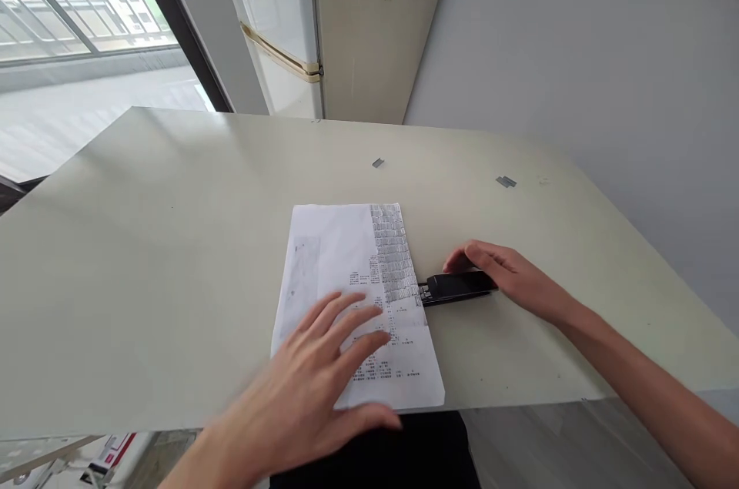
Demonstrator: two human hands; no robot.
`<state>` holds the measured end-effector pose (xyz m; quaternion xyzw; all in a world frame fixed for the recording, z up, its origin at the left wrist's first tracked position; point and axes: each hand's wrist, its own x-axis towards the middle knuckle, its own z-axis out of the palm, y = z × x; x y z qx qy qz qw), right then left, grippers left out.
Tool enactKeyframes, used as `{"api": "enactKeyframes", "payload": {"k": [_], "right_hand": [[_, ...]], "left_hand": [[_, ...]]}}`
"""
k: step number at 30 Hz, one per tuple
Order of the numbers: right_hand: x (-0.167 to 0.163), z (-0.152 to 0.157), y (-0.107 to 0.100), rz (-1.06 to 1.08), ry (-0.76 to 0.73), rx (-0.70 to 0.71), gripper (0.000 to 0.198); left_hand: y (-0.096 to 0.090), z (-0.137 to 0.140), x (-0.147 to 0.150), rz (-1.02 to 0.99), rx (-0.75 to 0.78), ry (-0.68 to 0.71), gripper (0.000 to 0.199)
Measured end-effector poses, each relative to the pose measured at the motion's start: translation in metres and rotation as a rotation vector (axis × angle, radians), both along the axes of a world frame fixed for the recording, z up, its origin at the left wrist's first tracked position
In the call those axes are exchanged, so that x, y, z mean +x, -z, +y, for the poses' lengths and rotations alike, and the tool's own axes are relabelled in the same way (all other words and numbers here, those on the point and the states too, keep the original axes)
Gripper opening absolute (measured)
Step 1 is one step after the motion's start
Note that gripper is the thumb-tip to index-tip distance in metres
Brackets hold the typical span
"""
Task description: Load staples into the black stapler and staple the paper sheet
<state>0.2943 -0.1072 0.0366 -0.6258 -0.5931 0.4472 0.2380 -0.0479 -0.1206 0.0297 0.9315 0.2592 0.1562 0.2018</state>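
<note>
A printed sheet or stack of paper [329, 235] lies on the white table, near its front edge. Many rows of staples [392, 250] cover the upper right part of the paper. My left hand [323, 366] is spread over the lower left of the paper, fingers apart and holding nothing. At the paper's right edge sits a black stapler [459, 287], its front end meeting the paper just below the stapled rows. My right hand [502, 273] grips the stapler's rear end from the far side, its fingertips partly hidden.
Small grey staple strips [378, 162] lie behind the paper, with more staple strips [506, 182] farther right. A fridge [369, 35] stands beyond the far edge of the table [173, 258]. A grey wall [577, 50] borders the right side, and a window [75, 4] is at left.
</note>
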Motion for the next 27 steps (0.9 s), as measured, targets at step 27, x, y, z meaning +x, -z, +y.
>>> {"api": "enactKeyframes", "payload": {"k": [27], "right_hand": [[-0.052,0.005,-0.003,-0.413,-0.151,0.21,0.062]], "left_hand": [[0.043,0.053,0.045,-0.015,0.039,0.274,0.065]]}}
